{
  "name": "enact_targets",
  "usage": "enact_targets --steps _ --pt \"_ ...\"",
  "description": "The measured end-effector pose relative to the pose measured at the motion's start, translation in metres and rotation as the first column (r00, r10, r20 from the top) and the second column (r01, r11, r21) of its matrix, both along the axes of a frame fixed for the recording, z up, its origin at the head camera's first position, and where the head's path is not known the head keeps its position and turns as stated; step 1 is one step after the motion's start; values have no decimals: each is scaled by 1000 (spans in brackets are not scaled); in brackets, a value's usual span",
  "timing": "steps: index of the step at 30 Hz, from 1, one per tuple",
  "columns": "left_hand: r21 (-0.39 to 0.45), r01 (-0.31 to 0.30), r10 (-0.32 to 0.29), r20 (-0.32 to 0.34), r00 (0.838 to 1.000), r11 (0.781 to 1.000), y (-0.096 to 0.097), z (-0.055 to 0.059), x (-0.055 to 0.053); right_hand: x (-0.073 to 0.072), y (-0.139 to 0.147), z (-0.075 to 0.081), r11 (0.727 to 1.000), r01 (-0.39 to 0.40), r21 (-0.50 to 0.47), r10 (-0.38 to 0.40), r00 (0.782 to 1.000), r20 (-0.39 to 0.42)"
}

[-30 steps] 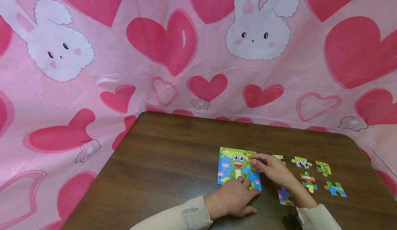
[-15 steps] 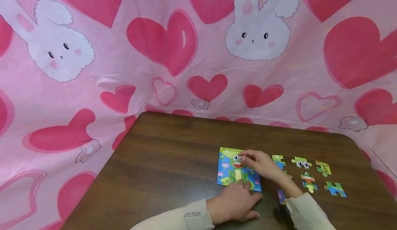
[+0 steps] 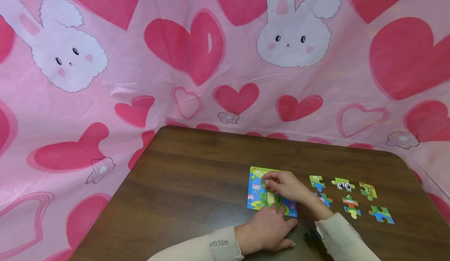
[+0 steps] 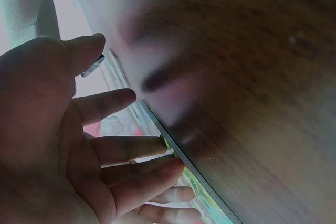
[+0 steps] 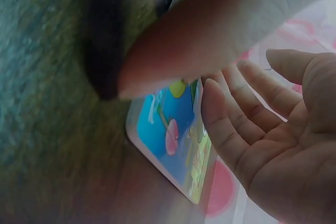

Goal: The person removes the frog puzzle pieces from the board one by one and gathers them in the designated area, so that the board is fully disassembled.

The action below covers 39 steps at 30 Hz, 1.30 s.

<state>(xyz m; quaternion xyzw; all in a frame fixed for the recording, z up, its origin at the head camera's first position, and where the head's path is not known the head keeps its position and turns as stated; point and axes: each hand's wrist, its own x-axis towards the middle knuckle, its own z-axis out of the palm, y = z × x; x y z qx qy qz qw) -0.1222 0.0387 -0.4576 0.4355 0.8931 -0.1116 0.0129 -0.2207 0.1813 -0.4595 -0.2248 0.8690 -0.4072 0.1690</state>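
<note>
A square frog picture puzzle board [image 3: 254, 190] lies flat on the table in the head view. My left hand [image 3: 265, 227] rests at its near edge, fingers extended onto the board. The left wrist view shows this left hand [image 4: 121, 156] with fingers spread and tips at the board edge. Above the board's middle is my right hand [image 3: 290, 186], thumb and index finger bent close together over the frog's face, hiding it. The right wrist view has the right hand [image 5: 273, 145] beyond the blurred left thumb [image 5: 173, 51]; whether it pinches a piece cannot be seen.
Several loose jigsaw pieces lie right of the board, among them a piece with eyes [image 3: 343, 185], a corner piece [image 3: 368, 191] and a blue-green piece [image 3: 382, 215]. The right forearm and sleeve [image 3: 342, 233] reach across beside them. A pink heart-printed cloth [image 3: 197, 50] hangs behind the wooden table [image 3: 183, 175].
My right hand has moved left from the board's right edge to over the frog's face. The right sleeve now covers the near-left loose piece. My left hand has stayed almost still.
</note>
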Motion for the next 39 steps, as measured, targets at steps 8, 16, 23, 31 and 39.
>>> enact_targets --steps 8,16,23,31,39 --pt "-8 -1 0 -26 1000 1000 1 -1 0 3 -3 1 998 -68 5 68 998 -2" --pt "-10 -1 1 -31 1000 1000 1 -1 -2 6 -4 2 990 -48 130 67 987 -147" --pt "-37 -11 9 -44 999 999 4 -1 -2 6 -3 2 987 -52 155 71 990 -121" --pt "-54 -5 3 -41 999 999 6 -2 -1 5 0 1 990 -90 111 100 990 -97" --pt "-47 -10 9 -18 1000 999 7 -2 -1 6 4 4 994 -97 56 100 994 -37"
